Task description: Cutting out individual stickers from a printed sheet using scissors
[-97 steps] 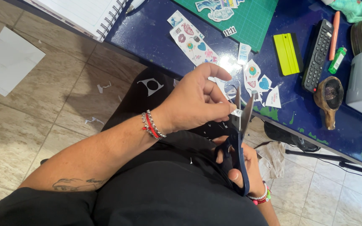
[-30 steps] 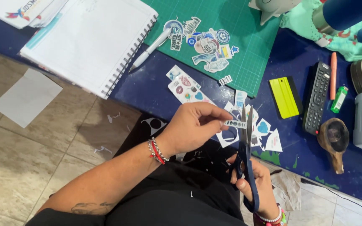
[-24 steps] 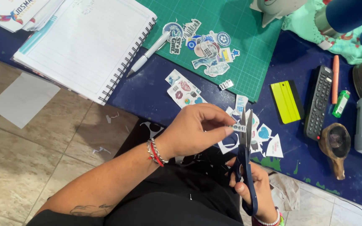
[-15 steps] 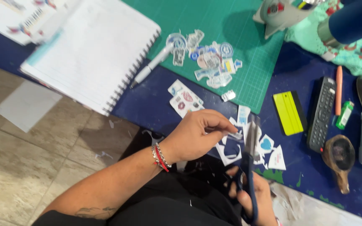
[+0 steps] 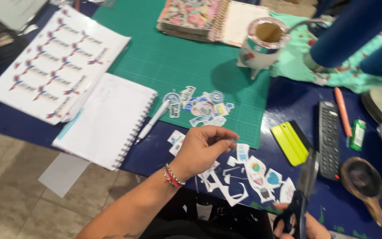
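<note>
Since half a second ago, left hand (image 5: 202,148) is lifting away from the scissors (image 5: 303,194) and reaching toward the green cutting mat (image 5: 164,57), fingers pinching a small cut sticker (image 5: 234,140) above the table edge. Right hand (image 5: 299,225) is gripping the scissors low at the frame's bottom, blades pointing up and apart from the left hand. Paper offcuts (image 5: 235,192) are lying below; finished stickers (image 5: 200,106) are clustering on the mat, beside a white pen (image 5: 153,121) and spiral notebook (image 5: 107,119).

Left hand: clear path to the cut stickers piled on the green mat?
Probably yes. The left hand hovers just short of the sticker pile on the green cutting mat; nothing lies between, though its fingertips pinch a small cutout.
</note>
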